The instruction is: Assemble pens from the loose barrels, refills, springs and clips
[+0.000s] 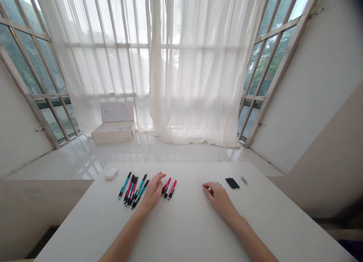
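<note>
My left hand rests on the table with its fingers stretched out and apart, holding nothing visible. Just right of it lie several pink pen barrels with black parts, partly covered by the fingers. To its left is a loose group of pens in teal, pink and black. My right hand is closed in a pinch low over the table, beside thin clear sticks, perhaps pen refills. What its fingertips hold is hidden. A small dark tip shows just behind that hand.
Several black grips lie in a row to the right, with small grey pieces beyond them. A white earbud-like case sits at the table's far left corner. An opened white box stands on the ledge before the curtain.
</note>
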{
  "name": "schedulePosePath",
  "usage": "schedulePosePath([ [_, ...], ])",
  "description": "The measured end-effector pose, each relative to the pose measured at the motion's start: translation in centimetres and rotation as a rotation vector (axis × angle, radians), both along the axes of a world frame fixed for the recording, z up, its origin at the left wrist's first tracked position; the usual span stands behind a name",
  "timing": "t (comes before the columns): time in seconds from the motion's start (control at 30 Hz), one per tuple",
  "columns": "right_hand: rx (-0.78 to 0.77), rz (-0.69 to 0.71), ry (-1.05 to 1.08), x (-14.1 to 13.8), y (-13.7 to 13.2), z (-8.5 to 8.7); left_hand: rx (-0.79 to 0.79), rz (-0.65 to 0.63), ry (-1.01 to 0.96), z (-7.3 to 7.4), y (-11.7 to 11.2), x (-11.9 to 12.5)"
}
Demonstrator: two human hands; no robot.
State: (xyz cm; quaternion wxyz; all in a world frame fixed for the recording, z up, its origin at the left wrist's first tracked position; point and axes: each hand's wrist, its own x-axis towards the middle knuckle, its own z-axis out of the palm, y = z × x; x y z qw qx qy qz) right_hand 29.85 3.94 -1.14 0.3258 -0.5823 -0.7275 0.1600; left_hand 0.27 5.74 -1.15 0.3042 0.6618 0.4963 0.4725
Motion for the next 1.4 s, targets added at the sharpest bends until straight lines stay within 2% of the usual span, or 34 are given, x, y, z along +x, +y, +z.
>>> schedulePosePath([
  [0.1,0.011,0.009,-0.010,0.0,-0.1,0.1,-0.017,0.116,0.102,1.5,-0.1,-1.2],
  [0.23,0.040,-0.016,-0.022,0.0,-0.1,0.2,0.058,0.304,0.623,3.4,-0.8,-3.1],
  [0.33,0.037,-0.040,-0.046,0.0,-0.2,0.3,0.065,0.386,0.960,4.0,-1.4,-3.6],
  [0.47,0.026,-0.055,-0.082,-0.1,-0.5,0.4,0.039,0.381,1.128,4.0,-1.8,-3.6],
  [0.9,0.023,0.020,-0.089,-0.5,-1.0,0.5,0.032,0.369,1.164,3.7,-1.6,-3.9],
  [1.03,0.061,-0.024,-0.025,-0.7,-1.0,1.2,0.181,0.367,1.072,4.2,-1.7,-3.0],
  [1.13,0.046,0.046,0.091,-1.4,-1.5,2.2,0.342,0.263,0.919,4.1,-2.6,-1.0],
  [1.2,-0.023,0.146,0.160,-2.2,-2.1,2.9,0.411,0.111,0.836,3.6,-3.6,0.7],
  [1.3,-0.147,0.286,0.220,-3.6,-3.1,3.5,0.501,-0.068,0.808,2.4,-5.2,3.1],
  [1.4,-0.194,0.331,0.220,-4.5,-3.7,3.5,0.549,-0.145,0.770,1.6,-6.3,4.6],
])
